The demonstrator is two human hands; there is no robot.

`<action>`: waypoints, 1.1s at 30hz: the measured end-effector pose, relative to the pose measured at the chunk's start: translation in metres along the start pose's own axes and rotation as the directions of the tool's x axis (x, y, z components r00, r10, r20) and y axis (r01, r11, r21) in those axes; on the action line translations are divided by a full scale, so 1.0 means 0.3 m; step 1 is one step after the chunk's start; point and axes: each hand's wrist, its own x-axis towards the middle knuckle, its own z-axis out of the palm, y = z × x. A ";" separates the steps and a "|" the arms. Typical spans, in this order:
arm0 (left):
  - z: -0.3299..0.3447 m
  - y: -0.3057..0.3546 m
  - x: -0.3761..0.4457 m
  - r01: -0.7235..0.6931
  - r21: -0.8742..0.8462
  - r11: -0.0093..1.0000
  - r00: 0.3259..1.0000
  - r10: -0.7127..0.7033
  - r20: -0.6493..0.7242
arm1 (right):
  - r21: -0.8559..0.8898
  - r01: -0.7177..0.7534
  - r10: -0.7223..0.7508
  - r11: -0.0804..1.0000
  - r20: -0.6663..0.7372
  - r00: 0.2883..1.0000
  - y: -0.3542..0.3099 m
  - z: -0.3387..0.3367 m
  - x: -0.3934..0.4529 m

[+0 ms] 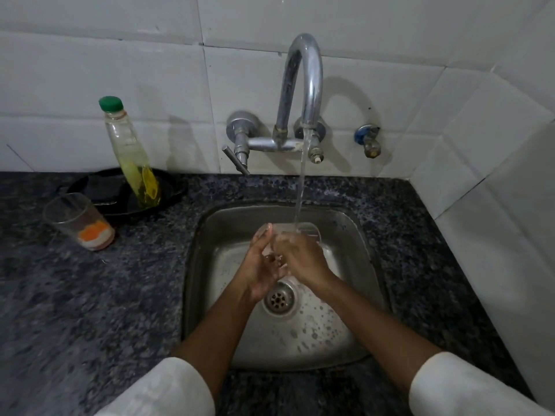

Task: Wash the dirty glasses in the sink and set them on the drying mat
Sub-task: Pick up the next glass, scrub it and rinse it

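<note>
Rinsing is the step in hand: over the sink (210, 235), under the tap's stream (300, 190), the left hand (259, 270) and right hand (303, 259) curl their fingers round a clear glass (295, 232). Next, I judge, comes the dirty glass (79, 222), far left on the counter.

Head camera looks steeply down, close over the sink (354, 232), facing the tiled wall (390, 40)

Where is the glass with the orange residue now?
In the head view, the dirty glass stands on the counter, left of the sink, just in front of the black tray holding the soap bottle.
</note>
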 end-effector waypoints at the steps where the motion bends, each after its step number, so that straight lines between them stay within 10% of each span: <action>1: 0.000 0.003 -0.005 -0.017 -0.067 0.998 1.000 0.018 0.020 | 0.201 -0.093 0.099 0.975 -0.020 0.995 -0.015 -0.003 0.006; 4: -0.002 0.034 0.003 -0.013 -0.091 0.996 0.999 0.010 -0.032 | -0.178 0.118 -0.105 0.977 0.077 0.991 0.044 -0.019 -0.013; 7: 0.032 0.060 0.005 0.088 0.066 0.994 0.991 -0.080 -0.108 | -0.619 0.285 -0.180 0.732 0.227 0.957 0.069 -0.048 -0.020; 12: 0.046 0.050 0.001 -0.016 -0.091 0.996 0.999 0.019 0.027 | 0.164 -0.006 0.011 0.986 -0.034 0.999 -0.036 -0.027 -0.013; 16: 0.050 0.076 -0.024 0.063 0.057 0.996 0.997 -0.059 -0.054 | -0.679 0.362 -0.318 0.639 0.196 0.928 0.042 -0.058 -0.039; 24: 0.052 0.013 -0.037 0.093 -0.297 0.950 0.995 -0.096 0.005 | -0.566 0.339 -0.275 0.751 0.198 0.941 -0.041 -0.060 -0.027; 26: 0.072 0.029 -0.038 -0.004 -0.290 0.957 0.994 -0.028 -0.105 | -0.028 0.034 -0.032 0.999 0.048 0.998 -0.019 -0.037 -0.043; 27: 0.081 0.032 -0.036 -0.060 -0.223 0.973 0.981 0.016 -0.192 | 0.393 -0.140 0.166 0.909 -0.034 0.985 -0.014 -0.028 -0.044; 29: 0.093 0.021 -0.032 -0.129 0.031 0.991 0.929 0.132 -0.345 | 0.885 -0.290 0.503 0.364 0.075 0.861 -0.002 -0.006 -0.034; 31: 0.100 -0.001 -0.040 -0.207 0.386 0.899 0.828 0.371 -0.420 | 0.948 -0.317 0.599 -0.023 0.267 0.755 0.030 0.038 -0.028; 33: 0.104 -0.021 -0.057 -0.316 0.735 0.600 0.734 0.646 -0.211 | 0.937 -0.335 0.604 -0.097 0.324 0.729 0.048 0.082 -0.022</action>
